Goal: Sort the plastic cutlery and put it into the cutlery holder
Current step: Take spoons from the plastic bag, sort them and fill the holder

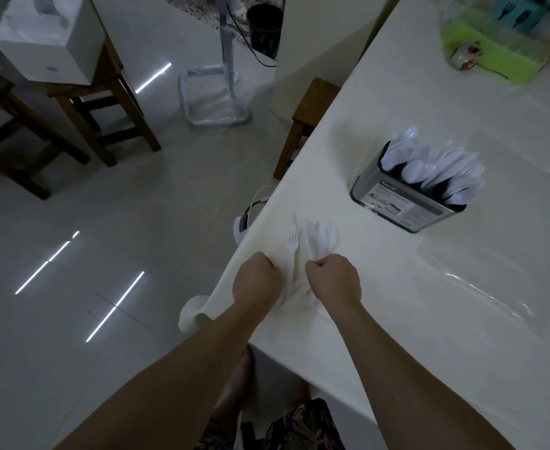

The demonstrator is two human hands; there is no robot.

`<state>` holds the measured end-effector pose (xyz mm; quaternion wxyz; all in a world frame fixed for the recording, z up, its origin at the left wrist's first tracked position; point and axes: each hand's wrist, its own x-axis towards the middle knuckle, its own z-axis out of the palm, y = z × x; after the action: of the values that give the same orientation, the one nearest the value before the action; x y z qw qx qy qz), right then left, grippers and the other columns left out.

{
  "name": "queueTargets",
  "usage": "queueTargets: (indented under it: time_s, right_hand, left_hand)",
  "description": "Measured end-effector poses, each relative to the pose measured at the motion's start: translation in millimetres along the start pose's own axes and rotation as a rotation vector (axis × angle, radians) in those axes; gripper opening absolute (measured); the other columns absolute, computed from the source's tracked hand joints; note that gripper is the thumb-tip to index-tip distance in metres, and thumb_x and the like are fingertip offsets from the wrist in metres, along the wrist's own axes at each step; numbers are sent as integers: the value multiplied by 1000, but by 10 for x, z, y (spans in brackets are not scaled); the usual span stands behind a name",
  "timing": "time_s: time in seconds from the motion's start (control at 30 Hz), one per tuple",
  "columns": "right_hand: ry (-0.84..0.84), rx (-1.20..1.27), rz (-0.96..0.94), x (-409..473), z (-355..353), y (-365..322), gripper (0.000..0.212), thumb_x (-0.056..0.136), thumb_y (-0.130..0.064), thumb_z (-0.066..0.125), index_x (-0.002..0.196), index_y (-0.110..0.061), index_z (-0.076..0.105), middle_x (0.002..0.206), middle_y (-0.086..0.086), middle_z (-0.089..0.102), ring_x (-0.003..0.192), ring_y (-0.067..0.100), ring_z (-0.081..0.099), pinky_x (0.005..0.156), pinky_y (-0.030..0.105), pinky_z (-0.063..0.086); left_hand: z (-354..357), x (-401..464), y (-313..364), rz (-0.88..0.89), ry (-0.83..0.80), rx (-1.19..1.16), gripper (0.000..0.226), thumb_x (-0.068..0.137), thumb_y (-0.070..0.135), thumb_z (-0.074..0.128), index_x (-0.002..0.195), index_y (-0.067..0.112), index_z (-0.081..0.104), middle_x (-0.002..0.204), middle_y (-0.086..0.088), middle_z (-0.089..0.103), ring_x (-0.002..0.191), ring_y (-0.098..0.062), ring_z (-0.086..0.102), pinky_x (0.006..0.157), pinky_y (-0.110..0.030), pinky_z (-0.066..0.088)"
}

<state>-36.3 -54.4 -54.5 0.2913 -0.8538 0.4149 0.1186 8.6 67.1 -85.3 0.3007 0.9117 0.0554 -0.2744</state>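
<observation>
I see a small bunch of white plastic cutlery (319,237) lying near the corner of the surface (397,287), at the centre of the frame; thin, glossy pieces fanned out, with one fork (292,239) a little apart on the left, tines pointing up the frame. My right hand (333,279) has its fingers curled round the handles of the bunch, just below the fanned tips. My left hand (256,280) is also curled, knuckles up, beside the fork's handle; I cannot tell whether it grips anything. Up and to the right stands the cutlery holder (406,203), a shiny rectangular metal tin with a printed label, packed with white spoons and forks leaning right. The surface is covered in a smooth cream cloth under clear plastic. A green tray (494,56) sits at the upper right.
</observation>
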Motion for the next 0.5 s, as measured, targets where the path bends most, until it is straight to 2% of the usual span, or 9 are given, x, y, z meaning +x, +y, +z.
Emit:
queueTargets:
  time_s: [0.1,0.17,0.27,0.33,0.43,0.5]
  right_hand:
    - [-5,91,-30,-37,-92,69,36,84,-19,50,51,-17,35,46,-4,34,43,13,30,45,25,23]
    - [-18,141,-46,-61,-112,111,37,86,-17,50,53,-17,32,47,-5,31,44,12,27,46,26,22]
    - [-49,208,-54,-107,-88,161,33,88,-19,50,58,-15,38,52,-4,38,47,11,34,47,24,28]
    - [-74,248,-59,-152,-55,158,28,88,-21,50,61,-14,46,57,-2,48,53,12,43,51,25,36]
    - [-67,241,-96,-217,-1,132,26,90,-23,50,65,-16,54,65,-4,58,63,12,53,54,23,39]
    - [-40,215,-98,-237,21,126,24,89,-24,49,66,-21,55,66,-5,59,65,12,56,55,25,41]
  left_hand:
    - [-51,25,7,-22,24,-105,17,91,22,50,80,10,54,73,-2,57,70,-19,56,64,-30,43]
    - [-100,46,-3,-41,44,-164,17,92,20,47,78,10,49,70,-1,54,66,-20,53,63,-31,42]
    - [-140,34,11,-53,31,-425,13,98,23,48,89,15,53,77,-5,67,68,-22,66,69,-38,56]
    - [-167,-16,63,-77,-17,-629,12,100,25,49,100,15,57,79,-7,69,63,-18,69,65,-36,59]
    - [-155,-17,142,-106,-66,-789,19,100,29,51,104,13,61,81,-8,67,53,-15,63,48,-28,51]
    - [-138,16,177,-128,-52,-811,21,100,28,51,105,10,61,79,-8,65,48,-14,55,44,-26,44]
